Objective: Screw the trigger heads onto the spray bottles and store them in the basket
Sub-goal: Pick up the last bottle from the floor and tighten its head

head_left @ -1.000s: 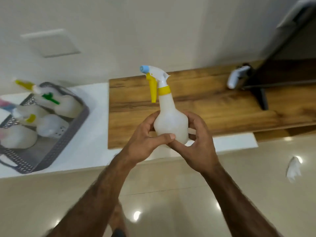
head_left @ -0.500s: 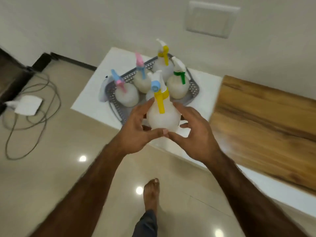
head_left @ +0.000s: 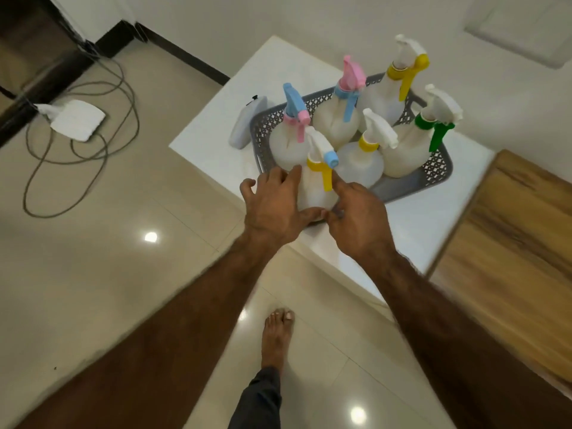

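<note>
A translucent white spray bottle [head_left: 314,187] with a yellow collar, yellow trigger and blue nozzle stands at the near corner of the grey perforated basket [head_left: 433,168]. My left hand [head_left: 272,205] cups its left side and my right hand [head_left: 356,215] its right side; thumbs nearly meet in front. Whether its base rests on the basket floor is hidden by my hands. Several more bottles stand upright in the basket: one with a blue and pink head [head_left: 289,140], one with a pink and blue head [head_left: 335,119], a yellow-trigger one [head_left: 387,97], a green-trigger one [head_left: 408,153] and a yellow-collar one [head_left: 360,164].
The basket sits on a white table [head_left: 210,131], with a pale grey flat object [head_left: 247,122] beside its left wall. A wooden surface [head_left: 510,243] adjoins on the right. Cables and a white adapter [head_left: 77,119] lie on the tiled floor at left. My bare foot [head_left: 277,339] is below.
My view swung left from the wooden surface to the basket. Both hands carried the yellow-trigger bottle over and lowered it into the basket's near corner.
</note>
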The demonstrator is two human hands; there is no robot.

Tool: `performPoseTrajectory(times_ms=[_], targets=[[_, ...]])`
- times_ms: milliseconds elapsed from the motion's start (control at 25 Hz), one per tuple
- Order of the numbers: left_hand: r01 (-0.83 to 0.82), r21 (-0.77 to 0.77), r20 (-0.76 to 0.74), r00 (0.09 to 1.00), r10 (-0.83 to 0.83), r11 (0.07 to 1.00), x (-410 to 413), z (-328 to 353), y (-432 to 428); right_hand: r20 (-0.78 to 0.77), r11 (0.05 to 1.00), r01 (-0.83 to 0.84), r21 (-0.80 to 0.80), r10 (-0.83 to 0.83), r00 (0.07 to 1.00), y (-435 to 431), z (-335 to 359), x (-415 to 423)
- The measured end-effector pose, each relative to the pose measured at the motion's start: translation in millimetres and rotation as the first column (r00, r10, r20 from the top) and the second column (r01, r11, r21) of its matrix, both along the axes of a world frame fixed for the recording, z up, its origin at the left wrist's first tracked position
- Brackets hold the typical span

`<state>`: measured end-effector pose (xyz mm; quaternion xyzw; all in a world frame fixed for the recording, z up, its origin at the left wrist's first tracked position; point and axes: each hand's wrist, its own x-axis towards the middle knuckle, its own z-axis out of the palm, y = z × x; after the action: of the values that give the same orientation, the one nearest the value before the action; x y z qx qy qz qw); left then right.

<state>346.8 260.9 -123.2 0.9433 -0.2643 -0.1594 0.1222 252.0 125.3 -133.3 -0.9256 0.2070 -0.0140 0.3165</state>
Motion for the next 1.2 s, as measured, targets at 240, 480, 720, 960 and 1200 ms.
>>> performPoseTrajectory(times_ms=[240, 480, 720, 960, 1200], targets=[[-0.108, -0.007, 0.047, 0.993, 0.108, 0.994, -14, -12, -8, -0.008, 0.996, -0.033, -0.087, 0.032, 0.999, -8, -4, -4], [-0.228, -0.462, 0.101, 0.947, 0.306, 0.857, -28, -14, 12, 0.396, 0.875, 0.456, -0.16, -0.366, 0.842, -70, -7, -58], [-0.872, -0.443, -0.692, 0.479, 0.539, 0.207, 9, -23, -4, 0.132, 0.785, 0.538, 0.307, -0.595, 0.793, -168, 0, -5], [-0.847, -0.496, -0.642, 0.507, 0.575, 0.192, 18, -39, -10, -0.046, 0.708, 0.541, 0.454, -0.588, 0.808, -196, -10, 44], [-0.771, -0.559, -0.515, 0.612, 0.601, 0.305, 12, -29, -11, 0.038, 0.718, 0.561, 0.413, -0.629, 0.777, -193, -25, 8]])
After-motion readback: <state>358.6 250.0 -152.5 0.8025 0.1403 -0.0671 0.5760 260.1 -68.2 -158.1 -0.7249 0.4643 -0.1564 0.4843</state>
